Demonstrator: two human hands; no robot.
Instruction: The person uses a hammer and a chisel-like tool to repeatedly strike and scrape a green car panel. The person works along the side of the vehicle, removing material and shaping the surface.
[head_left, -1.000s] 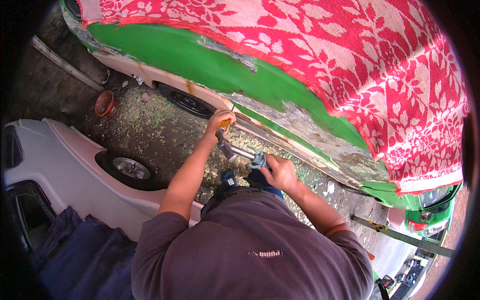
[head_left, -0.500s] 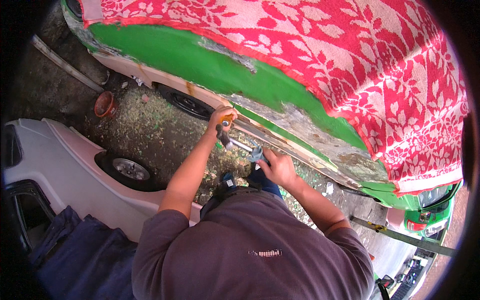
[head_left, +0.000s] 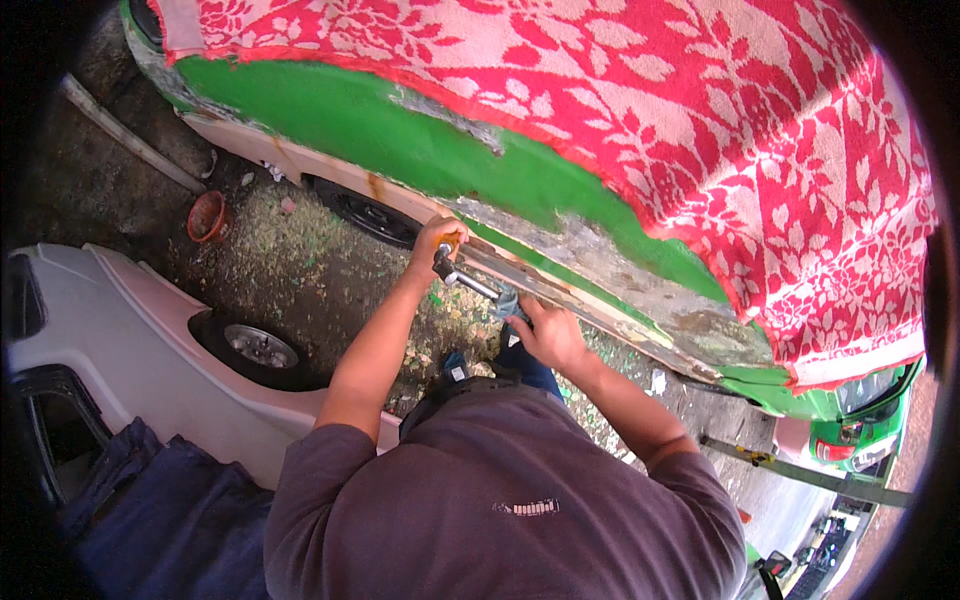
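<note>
My left hand (head_left: 436,246) is wrapped round the amber handle (head_left: 452,240) of a hand tool, up against the car's lower side; the tool's working end is hidden. My right hand (head_left: 552,334) grips a hammer (head_left: 475,285) by its bluish-grey grip. Its shiny metal shaft slants up to the left, and the dark head sits right by the end of the amber handle. I cannot tell whether the two touch. Beyond both hands runs the side of a green car (head_left: 340,110), its paint stripped to grey and rusty patches along the sill.
A red and pink floral cloth (head_left: 600,80) covers the green car's upper part. Behind me on the left stands a pale car (head_left: 130,330) with dark blue fabric (head_left: 170,510) on it. Paint flakes litter the ground around an orange-brown pot (head_left: 209,216) and a long pole (head_left: 135,135).
The hammer head has moved up and closer to the amber handle. My right hand has shifted slightly left; my left hand stays at nearly the same place on the car's side.
</note>
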